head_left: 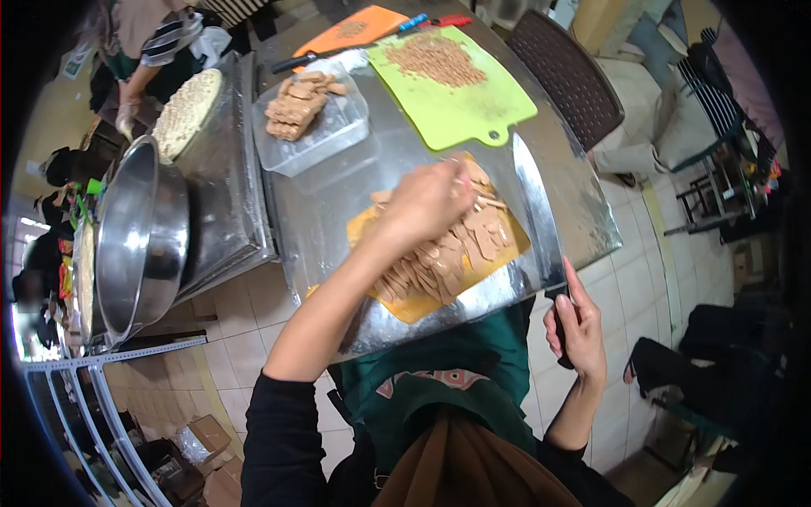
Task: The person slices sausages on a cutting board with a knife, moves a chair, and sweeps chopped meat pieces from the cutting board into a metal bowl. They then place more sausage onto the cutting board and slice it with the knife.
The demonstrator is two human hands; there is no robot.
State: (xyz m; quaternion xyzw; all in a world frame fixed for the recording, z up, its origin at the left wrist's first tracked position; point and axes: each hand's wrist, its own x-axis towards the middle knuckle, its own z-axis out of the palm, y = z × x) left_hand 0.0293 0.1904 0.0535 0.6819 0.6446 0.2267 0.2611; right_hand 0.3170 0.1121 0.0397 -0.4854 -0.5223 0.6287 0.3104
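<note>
My right hand grips the black handle of a large knife, its index finger stretched along the handle toward the blade. The blade points away from me beside the right edge of a yellow cutting board. On that board lies a spread of light-brown sausage-like slices, several of them overlapping. My left hand is over the far part of the slices with its fingers curled together. Whatever may be between those fingers is hidden.
A clear plastic tub holds brown pieces. Beyond my board, a green board bears chopped bits; an orange board lies behind. A steel bowl and long topped dough are at left, near another person's hand.
</note>
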